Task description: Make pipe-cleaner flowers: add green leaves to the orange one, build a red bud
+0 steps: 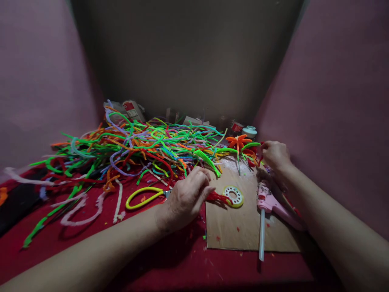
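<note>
My left hand (191,194) is closed, fingers curled and thumb pressed in, above the red cloth at the cardboard's left edge. Whatever it may hold is hidden. Red fuzzy pipe cleaner pieces (219,197) stick out beside its thumb toward a white ring with holes and a yellow rim (233,196). A yellow-handled hand tool (145,197) lies left of this hand, its jaws covered. Farther right, my right hand (276,155) pinches at the cardboard's back right, with something small and red by its fingertips. Beside it are an orange pipe cleaner flower (238,141) and green stems.
A big tangled heap of coloured pipe cleaners (146,146) spreads over the back left. On the cardboard (243,231) rests a pink glue gun (269,202), its clear glue stick pointing toward me. A small white-lidded jar (249,132) stands behind. Pink walls rise on both sides.
</note>
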Demonstrator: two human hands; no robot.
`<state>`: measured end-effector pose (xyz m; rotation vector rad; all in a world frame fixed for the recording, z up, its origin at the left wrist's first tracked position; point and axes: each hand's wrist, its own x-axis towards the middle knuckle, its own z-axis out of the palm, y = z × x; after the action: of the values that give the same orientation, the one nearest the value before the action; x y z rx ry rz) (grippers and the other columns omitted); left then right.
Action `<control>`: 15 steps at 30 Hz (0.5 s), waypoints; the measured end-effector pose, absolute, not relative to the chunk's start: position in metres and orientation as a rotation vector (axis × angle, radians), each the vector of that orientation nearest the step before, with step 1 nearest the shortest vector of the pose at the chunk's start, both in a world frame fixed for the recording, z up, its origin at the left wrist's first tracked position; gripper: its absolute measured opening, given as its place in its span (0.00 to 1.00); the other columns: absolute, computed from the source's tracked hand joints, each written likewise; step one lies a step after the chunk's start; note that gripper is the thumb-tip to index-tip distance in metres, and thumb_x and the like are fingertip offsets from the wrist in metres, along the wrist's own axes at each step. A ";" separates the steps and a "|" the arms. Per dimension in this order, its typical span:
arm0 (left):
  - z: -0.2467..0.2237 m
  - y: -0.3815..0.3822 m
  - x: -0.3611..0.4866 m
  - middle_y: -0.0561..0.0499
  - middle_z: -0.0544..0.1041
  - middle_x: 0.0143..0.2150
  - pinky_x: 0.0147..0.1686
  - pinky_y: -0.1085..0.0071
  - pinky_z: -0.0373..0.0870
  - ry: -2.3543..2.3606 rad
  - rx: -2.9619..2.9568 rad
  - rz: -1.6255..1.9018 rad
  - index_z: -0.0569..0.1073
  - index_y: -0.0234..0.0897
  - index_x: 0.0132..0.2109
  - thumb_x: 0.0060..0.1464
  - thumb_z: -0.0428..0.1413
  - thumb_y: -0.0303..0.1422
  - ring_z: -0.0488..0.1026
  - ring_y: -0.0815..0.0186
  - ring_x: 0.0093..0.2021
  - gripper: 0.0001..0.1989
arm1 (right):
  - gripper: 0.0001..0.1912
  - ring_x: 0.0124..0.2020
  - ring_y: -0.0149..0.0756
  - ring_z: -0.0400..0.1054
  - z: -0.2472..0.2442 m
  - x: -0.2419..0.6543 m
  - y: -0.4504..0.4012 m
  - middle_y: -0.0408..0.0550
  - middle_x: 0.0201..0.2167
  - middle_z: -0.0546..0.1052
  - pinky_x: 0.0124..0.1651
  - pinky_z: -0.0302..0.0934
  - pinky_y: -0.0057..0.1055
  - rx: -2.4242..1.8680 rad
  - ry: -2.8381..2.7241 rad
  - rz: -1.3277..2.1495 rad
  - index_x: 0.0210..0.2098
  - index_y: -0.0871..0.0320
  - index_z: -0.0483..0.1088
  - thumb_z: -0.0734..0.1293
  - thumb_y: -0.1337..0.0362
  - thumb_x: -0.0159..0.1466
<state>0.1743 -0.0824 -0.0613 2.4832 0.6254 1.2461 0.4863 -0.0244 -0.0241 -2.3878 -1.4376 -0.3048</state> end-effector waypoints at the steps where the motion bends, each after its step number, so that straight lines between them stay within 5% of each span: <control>1: -0.062 -0.081 0.175 0.47 0.69 0.39 0.38 0.72 0.67 0.660 2.428 1.228 0.63 0.37 0.39 0.58 0.46 0.25 0.69 0.68 0.39 0.04 | 0.15 0.43 0.47 0.71 -0.021 0.485 -0.027 0.59 0.40 0.77 0.40 0.61 0.36 -2.311 -1.414 -0.330 0.40 0.59 0.75 0.59 0.68 0.59; 4: -0.063 -0.078 0.175 0.50 0.71 0.38 0.32 0.75 0.66 0.751 2.196 1.153 0.63 0.37 0.46 0.58 0.47 0.26 0.69 0.71 0.33 0.09 | 0.15 0.32 0.39 0.71 -0.015 0.475 -0.032 0.53 0.32 0.77 0.32 0.61 0.31 -1.888 -1.279 -0.176 0.41 0.60 0.73 0.62 0.71 0.55; 6: -0.060 -0.077 0.175 0.53 0.70 0.30 0.26 0.77 0.64 0.783 2.029 1.085 0.66 0.36 0.39 0.58 0.49 0.32 0.66 0.73 0.26 0.05 | 0.22 0.21 0.33 0.67 -0.012 0.461 -0.036 0.45 0.24 0.74 0.24 0.59 0.28 -1.553 -1.161 0.113 0.44 0.60 0.70 0.66 0.71 0.49; 8: -0.055 -0.077 0.176 0.57 0.65 0.21 0.22 0.78 0.60 0.806 1.877 1.044 0.65 0.35 0.30 0.57 0.50 0.36 0.62 0.75 0.21 0.11 | 0.30 0.18 0.29 0.64 -0.009 0.443 -0.043 0.40 0.22 0.72 0.21 0.59 0.27 -1.296 -1.091 0.386 0.48 0.57 0.68 0.69 0.72 0.44; 15: -0.042 -0.075 0.178 0.57 0.69 0.28 0.15 0.80 0.56 0.838 1.381 1.148 0.65 0.36 0.37 0.51 0.56 0.34 0.64 0.77 0.18 0.09 | 0.06 0.18 0.29 0.67 -0.005 0.386 -0.081 0.44 0.20 0.75 0.22 0.62 0.27 -1.099 -1.113 0.843 0.29 0.61 0.74 0.70 0.70 0.48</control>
<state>0.1784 -0.0747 -0.0416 1.3809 0.8382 1.1482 0.3861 -0.0806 -0.0054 -1.0994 -1.1134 0.8429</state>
